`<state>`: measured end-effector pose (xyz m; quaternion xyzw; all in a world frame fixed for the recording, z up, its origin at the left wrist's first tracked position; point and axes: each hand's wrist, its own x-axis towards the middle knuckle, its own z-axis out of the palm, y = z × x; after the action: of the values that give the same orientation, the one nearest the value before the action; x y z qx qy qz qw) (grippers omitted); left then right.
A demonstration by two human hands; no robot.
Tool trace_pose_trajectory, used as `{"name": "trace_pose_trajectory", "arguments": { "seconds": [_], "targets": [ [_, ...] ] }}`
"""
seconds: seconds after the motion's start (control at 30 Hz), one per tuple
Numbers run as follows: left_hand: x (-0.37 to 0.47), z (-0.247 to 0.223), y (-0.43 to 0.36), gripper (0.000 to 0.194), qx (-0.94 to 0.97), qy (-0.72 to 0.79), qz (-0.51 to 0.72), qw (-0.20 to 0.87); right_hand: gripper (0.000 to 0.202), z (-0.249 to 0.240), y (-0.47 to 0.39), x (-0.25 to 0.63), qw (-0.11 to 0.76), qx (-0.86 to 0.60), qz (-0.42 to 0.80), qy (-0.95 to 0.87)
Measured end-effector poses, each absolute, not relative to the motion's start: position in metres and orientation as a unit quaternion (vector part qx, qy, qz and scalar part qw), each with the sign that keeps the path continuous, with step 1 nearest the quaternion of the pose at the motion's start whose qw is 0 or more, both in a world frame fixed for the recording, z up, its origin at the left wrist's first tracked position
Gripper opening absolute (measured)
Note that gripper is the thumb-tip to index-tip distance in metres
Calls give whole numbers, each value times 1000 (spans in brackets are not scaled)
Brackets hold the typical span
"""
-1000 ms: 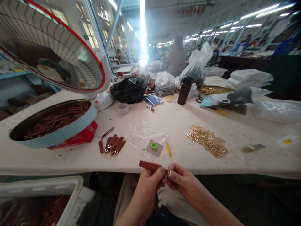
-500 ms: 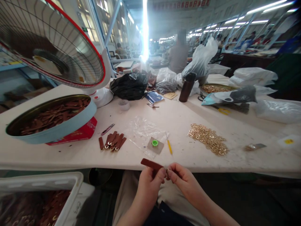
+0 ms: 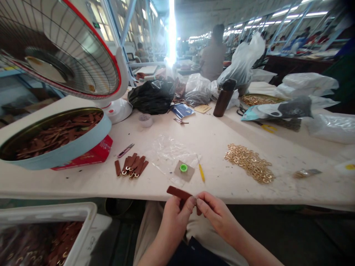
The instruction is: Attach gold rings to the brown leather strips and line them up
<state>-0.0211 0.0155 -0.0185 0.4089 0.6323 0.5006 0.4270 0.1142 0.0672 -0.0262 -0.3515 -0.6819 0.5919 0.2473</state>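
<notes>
My left hand [image 3: 177, 216] is closed around a brown leather strap [image 3: 179, 192], whose free end sticks out to the upper left, near the table's front edge. My right hand [image 3: 215, 210] pinches the strap's other end, thumb and forefinger meeting the left fingertips. Brown leather shows below the pinch; any small fitting there is hidden by the fingers. Beyond the hands, a yellow-handled awl [image 3: 201, 172] lies beside a small green cap [image 3: 183, 168] on a grey square. To the left rests a pile of brown straps with gold rings [image 3: 134, 165]; to the right, a heap of gold rings [image 3: 249, 162].
A fan [image 3: 66, 55] and a round tin of brown straps [image 3: 58, 146] stand at left. Small thread snips [image 3: 126, 150] lie near the pile. A black bag [image 3: 152, 96], a dark bottle [image 3: 224, 99] and plastic bags line the back. A white crate [image 3: 93, 221] sits below left.
The view has shifted slightly. Both hands stay together on the strap; the right fingertips have moved a little at its end, and more brown leather shows beneath them.
</notes>
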Motion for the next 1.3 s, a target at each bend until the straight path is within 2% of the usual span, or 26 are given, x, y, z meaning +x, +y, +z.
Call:
{"name": "trace_pose_trajectory", "arguments": {
  "seconds": [0.27,0.43,0.53,0.63,0.7,0.83,0.93,1.03,1.17,1.3],
  "targets": [
    [-17,-15,8,15,459,639,487,378,32,-36,61,111,263,-389,533,-704],
    [-21,-19,9,16,355,641,489,473,22,-28,58,119,215,-345,522,-749],
    [-25,-12,9,20,331,619,476,530,9,-20,61,126,242,-312,428,-813],
    [-25,-4,7,19,354,600,449,560,9,-13,67,130,280,-246,345,-861],
    [-22,-1,5,17,392,604,439,538,12,-10,70,129,280,-218,332,-874],
    [-15,0,-3,16,468,635,434,436,22,-10,71,124,264,-252,446,-817],
    [-10,2,-9,21,498,647,415,401,23,-16,67,122,251,-311,527,-750],
    [-8,5,-12,23,518,651,397,388,16,-22,63,122,267,-337,572,-699],
    [-8,8,-8,14,536,661,366,376,14,-24,62,121,274,-333,576,-694],
    [-7,-2,-2,9,477,638,415,440,22,-25,60,117,311,-350,601,-647]
  ]
}}
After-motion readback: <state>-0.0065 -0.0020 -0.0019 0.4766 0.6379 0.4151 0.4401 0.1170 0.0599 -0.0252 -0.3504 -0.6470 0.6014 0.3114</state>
